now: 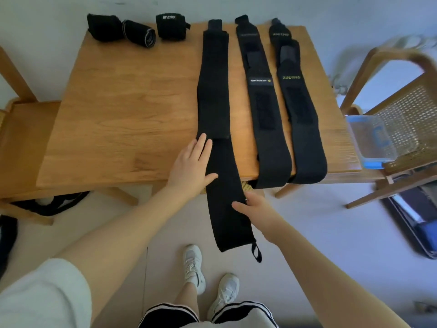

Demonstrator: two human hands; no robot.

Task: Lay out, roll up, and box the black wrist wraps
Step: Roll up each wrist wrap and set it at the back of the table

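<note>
On the wooden surface (123, 110) three rolled wraps (132, 28) lie at the far left corner. Two flat wraps, one with a white label (262, 110) and one with yellow letters (300, 110), lie side by side at the right, their near ends hanging over the edge. A clear box with blue lid (371, 140) rests on the chair (411, 110) beside. The long plain wrap (216, 95) is black and flat, with a small loop at its hanging end. The left hand (191, 164) presses it with straight fingers near the edge. The right hand (254, 208) pinches the hanging part's right side.
</note>
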